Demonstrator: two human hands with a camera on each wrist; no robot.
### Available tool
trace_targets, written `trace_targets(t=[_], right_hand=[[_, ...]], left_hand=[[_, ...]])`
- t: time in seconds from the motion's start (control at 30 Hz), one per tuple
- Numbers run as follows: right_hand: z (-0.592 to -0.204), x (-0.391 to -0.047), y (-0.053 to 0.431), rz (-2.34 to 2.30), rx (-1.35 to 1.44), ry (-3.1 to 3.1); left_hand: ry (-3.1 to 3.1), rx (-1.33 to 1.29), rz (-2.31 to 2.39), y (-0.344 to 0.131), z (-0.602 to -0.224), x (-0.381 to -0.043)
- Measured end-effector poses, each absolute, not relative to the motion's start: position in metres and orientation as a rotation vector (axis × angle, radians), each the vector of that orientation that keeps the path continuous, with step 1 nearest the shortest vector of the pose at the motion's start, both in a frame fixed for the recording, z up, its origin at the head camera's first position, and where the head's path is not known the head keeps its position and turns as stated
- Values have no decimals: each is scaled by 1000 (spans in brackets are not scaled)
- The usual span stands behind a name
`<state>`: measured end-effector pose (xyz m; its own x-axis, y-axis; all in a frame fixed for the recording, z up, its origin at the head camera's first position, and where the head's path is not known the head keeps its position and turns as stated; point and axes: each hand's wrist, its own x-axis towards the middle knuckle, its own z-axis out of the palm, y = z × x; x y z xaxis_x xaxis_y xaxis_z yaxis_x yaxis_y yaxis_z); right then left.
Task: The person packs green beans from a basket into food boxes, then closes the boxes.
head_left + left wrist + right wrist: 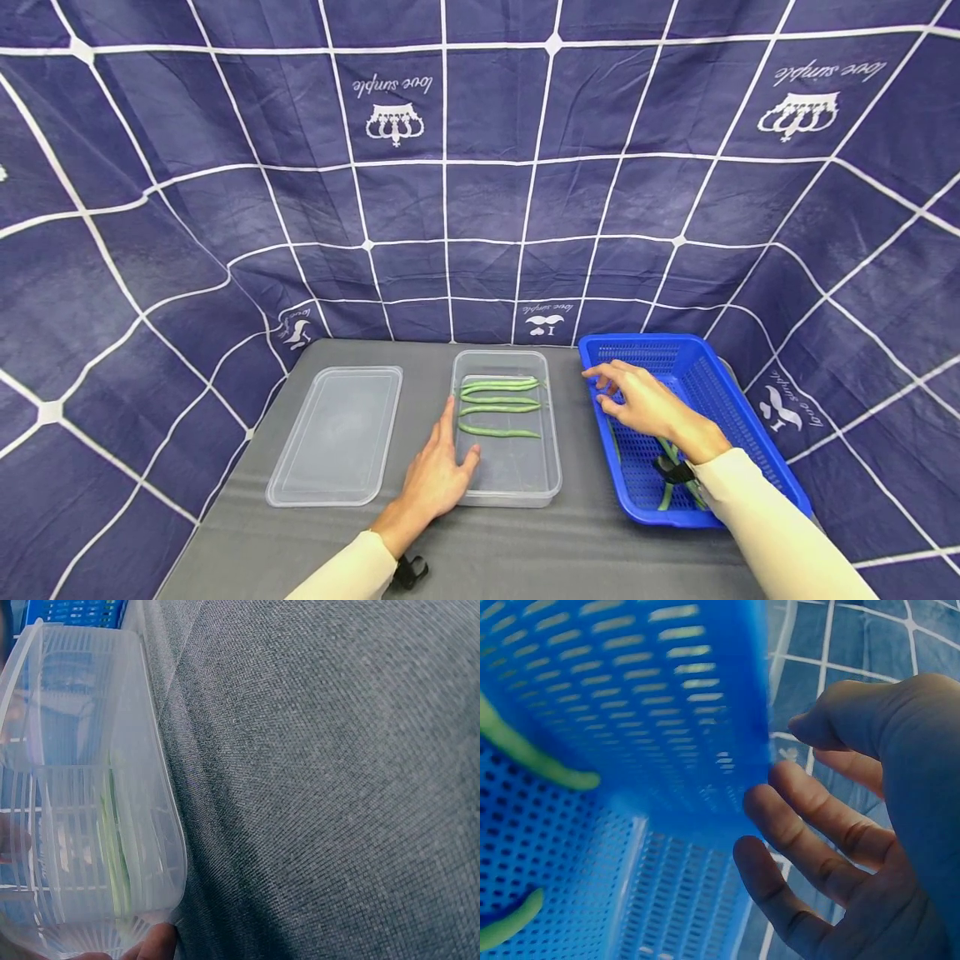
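Observation:
Along the left wall of a clear plastic container [510,477] lies my left hand [437,473], its fingers straight and its thumb over the rim. Several green beans [498,409] lie crosswise in the container, side by side toward its far half. My right hand [643,402] hovers over the left side of a blue plastic basket [738,417], fingers loosely bent with nothing between them. More green beans [666,497] lie on the basket's floor, partly hidden beneath the right wrist. In the right wrist view, the fingertips are near the basket's rim.
A clear flat lid [337,437] lies on the grey table cloth [480,554] left of the container. A dark blue checked cloth [487,200] hangs behind the table and at both sides. The basket stands at the table's right edge.

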<state>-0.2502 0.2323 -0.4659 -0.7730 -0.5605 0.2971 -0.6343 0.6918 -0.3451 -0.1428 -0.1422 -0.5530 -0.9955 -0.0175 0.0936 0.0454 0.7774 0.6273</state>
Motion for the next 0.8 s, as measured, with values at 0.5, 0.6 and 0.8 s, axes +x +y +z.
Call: trace_targets(t=[0.5,0.6,0.8], right_hand=[[-490,-249,263,694,951,-2913],[-493,-247,266,688,961,-2966],[-497,-245,266,706,976,-3058]], left_hand=[[-2879,-22,-1030,-143,-552,-144],[-2872,-29,-1025,-143,-552,-143],[-2873,-29,-1019,-143,-550,-141]])
